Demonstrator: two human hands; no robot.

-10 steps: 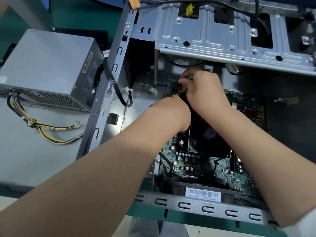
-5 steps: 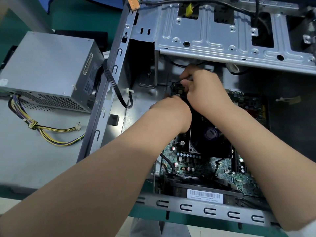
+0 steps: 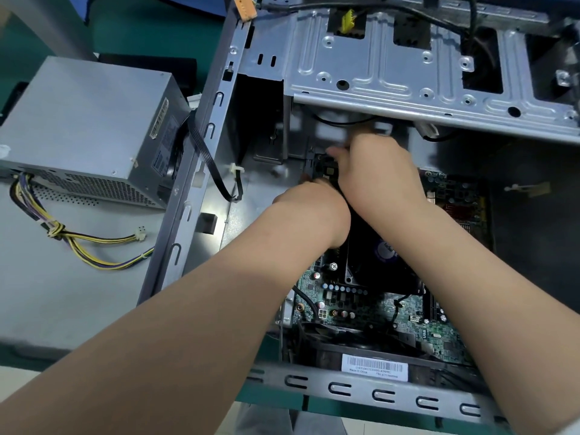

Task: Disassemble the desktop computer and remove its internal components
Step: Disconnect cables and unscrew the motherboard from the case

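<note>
The open grey computer case (image 3: pixel 201 171) lies on its side with a green motherboard (image 3: pixel 370 306) inside. A black fan cooler (image 3: pixel 376 262) sits on the board, half hidden by my arms. Both hands meet at the board's far left corner, under the drive cage (image 3: pixel 392 67). My right hand (image 3: pixel 379 171) pinches a small black connector (image 3: pixel 326 166) with thumb and fingers. My left hand (image 3: pixel 310 208) is curled just below it, its fingertips hidden, so its hold is unclear.
A grey power supply (image 3: pixel 84 130) with yellow and black cables (image 3: pixel 94 246) lies outside the case on the left. A black flat cable (image 3: pixel 213 171) hangs over the case wall. The rear fan with a barcode label (image 3: pixel 373 367) sits at the near edge.
My hands stay at the same corner; the right hand has shifted slightly and is blurred with motion. The view has tilted a little.
</note>
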